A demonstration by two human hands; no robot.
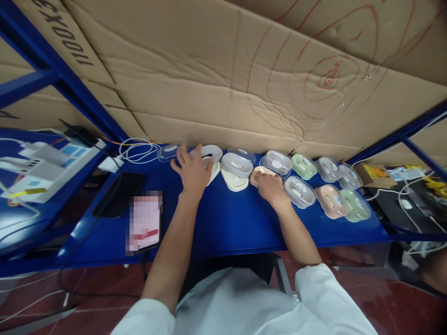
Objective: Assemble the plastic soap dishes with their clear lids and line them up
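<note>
My left hand [191, 173], fingers spread, hovers at a clear oval lid [168, 152] and a white oval soap-dish part [212, 151]; a cream piece [213, 173] shows beside its thumb. Whether the fingertips touch any of these I cannot tell. My right hand [271, 187] has its fingers closed on a peach soap dish [257, 171], partly covered by them. Between the hands, a grey-white oval dish [236, 166] leans over a cream tray [234, 184], with another clear lid [242, 154] behind it.
Several lidded soap dishes stand at the right, among them a green one [304, 166], a grey one [299, 191] and a peach one [331, 201]. A phone [148, 221] lies at the left on the blue table [230, 228]. Coiled white cable [138, 151] and cardboard [181, 74] are behind.
</note>
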